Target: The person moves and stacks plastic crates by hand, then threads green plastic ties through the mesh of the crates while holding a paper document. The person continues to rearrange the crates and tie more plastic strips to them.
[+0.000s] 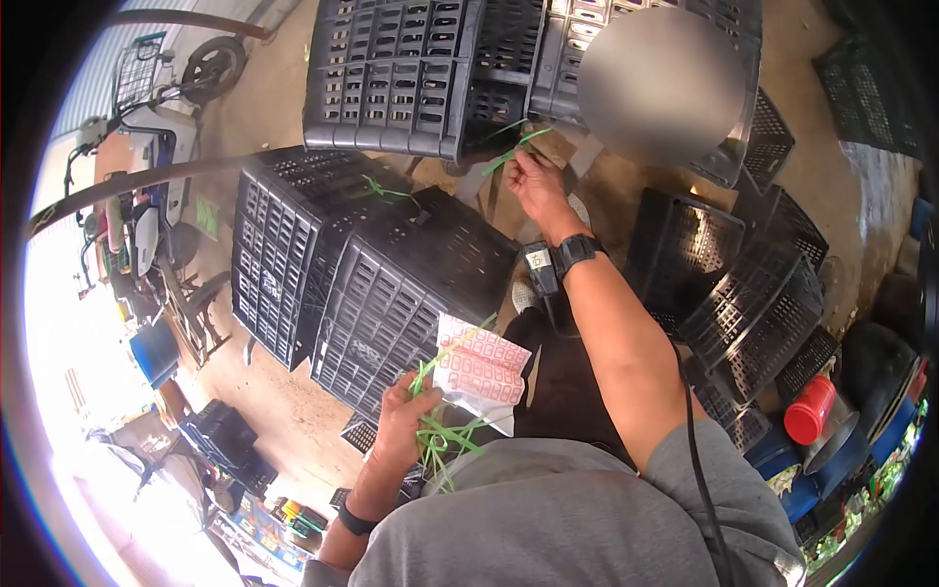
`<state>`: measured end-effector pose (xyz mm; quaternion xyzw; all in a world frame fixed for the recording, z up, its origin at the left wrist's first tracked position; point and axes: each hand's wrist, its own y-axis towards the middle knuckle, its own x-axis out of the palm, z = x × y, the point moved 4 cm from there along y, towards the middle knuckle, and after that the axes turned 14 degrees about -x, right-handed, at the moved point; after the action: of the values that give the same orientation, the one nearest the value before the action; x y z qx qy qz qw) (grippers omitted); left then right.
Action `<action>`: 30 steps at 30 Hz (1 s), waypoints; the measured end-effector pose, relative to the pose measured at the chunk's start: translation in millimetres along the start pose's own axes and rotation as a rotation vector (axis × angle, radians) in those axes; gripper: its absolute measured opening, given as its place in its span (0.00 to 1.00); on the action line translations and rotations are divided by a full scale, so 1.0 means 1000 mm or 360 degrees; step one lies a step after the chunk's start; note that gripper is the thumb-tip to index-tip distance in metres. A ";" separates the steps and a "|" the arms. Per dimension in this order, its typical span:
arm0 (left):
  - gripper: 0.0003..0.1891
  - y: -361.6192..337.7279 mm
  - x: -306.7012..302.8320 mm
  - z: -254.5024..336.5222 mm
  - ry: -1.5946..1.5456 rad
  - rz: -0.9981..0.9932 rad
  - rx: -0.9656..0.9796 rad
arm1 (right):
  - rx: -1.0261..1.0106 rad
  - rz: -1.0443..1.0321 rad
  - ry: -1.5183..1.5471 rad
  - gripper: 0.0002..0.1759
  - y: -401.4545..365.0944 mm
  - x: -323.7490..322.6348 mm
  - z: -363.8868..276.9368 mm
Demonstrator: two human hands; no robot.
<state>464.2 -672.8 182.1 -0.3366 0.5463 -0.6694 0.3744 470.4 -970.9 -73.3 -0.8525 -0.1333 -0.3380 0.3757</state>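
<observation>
My left hand [399, 419] is closed around a bundle of green plastic strips [445, 438], along with a white sheet [482, 367] printed with rows of red label-like marks. Loose strip ends dangle below these fingers, close to my grey shirt. Stretched forward, my right hand [536, 186] pinches a green strip [515, 149] just under the upper black plastic crates [391, 73]. Another green strip [383, 189] lies across the black crates [391, 303] standing at left centre. Those crates have slotted sides and sit beside my left hand.
More black crates [690, 245] are stacked at the right, near a red container [810, 409] and blue tubs. A motorbike [161, 137] stands at the far left, with a blue bucket [154, 354] lower down. A round blur covers part of the upper right crates.
</observation>
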 end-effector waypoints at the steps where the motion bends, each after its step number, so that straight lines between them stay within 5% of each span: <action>1: 0.04 0.000 0.000 -0.001 -0.0004 0.0002 -0.0002 | -0.0033 -0.0026 0.0068 0.05 -0.002 0.002 -0.001; 8: 0.05 0.005 0.007 -0.002 -0.0090 0.0019 -0.0007 | -0.0020 -0.0109 0.0443 0.04 -0.005 0.013 -0.006; 21: 0.08 0.011 0.006 -0.007 -0.0226 -0.0061 -0.0027 | -0.0022 0.0030 0.0400 0.06 -0.008 0.018 -0.007; 26: 0.08 0.010 0.006 -0.007 -0.0245 -0.0079 -0.0014 | -0.0108 -0.0268 0.0408 0.05 -0.031 0.022 -0.010; 30: 0.05 0.002 0.013 0.000 -0.0187 0.0039 0.0023 | -0.0173 -0.0186 0.0351 0.06 -0.055 0.042 -0.035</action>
<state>458.6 -684.3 180.3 -0.3657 0.5226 -0.6479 0.4164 457.6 -960.0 2.7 -0.8202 -0.1221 -0.4575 0.3210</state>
